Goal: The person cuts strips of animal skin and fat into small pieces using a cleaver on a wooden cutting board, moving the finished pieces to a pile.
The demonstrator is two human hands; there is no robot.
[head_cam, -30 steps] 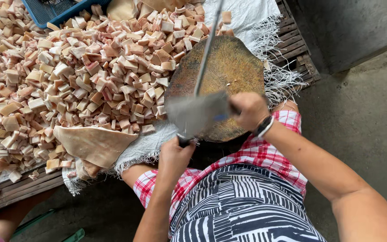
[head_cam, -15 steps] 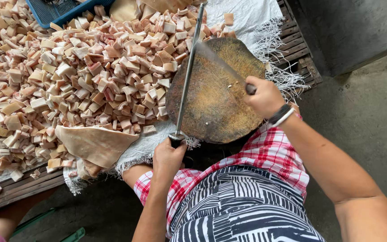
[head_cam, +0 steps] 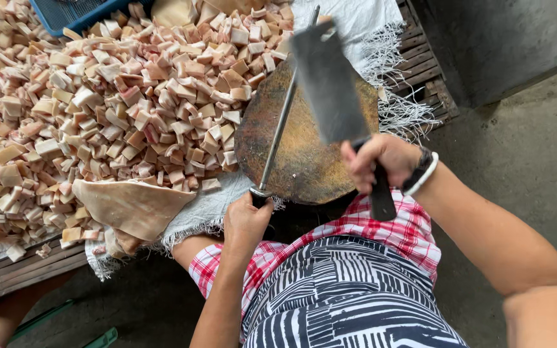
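I see the left hand [head_cam: 246, 222] closed around the handle of a sharpening rod [head_cam: 282, 119], which slants up and away from that hand over the round chopping block [head_cam: 304, 161]. The right hand [head_cam: 381, 161] is clenched on the dark handle of a cleaver [head_cam: 327, 80], whose broad grey blade stands raised above that hand, close beside the upper part of the rod; I cannot tell whether edge and rod are touching. I judge the step in hand to be honing the blade, caught between strokes. The next move, as I read it, calls for laying the edge against the rod at a shallow angle and drawing it along with the left hand held firm, fingers kept behind the guard. Beyond the left hand a big heap of cut meat cubes [head_cam: 98, 109] covers the bench [head_cam: 20, 274], and a flat pale slab of skin [head_cam: 130, 206] lies just left of that hand on a white woven sack [head_cam: 207, 209]. A blue crate [head_cam: 75, 16] sits at the far edge of the heap.
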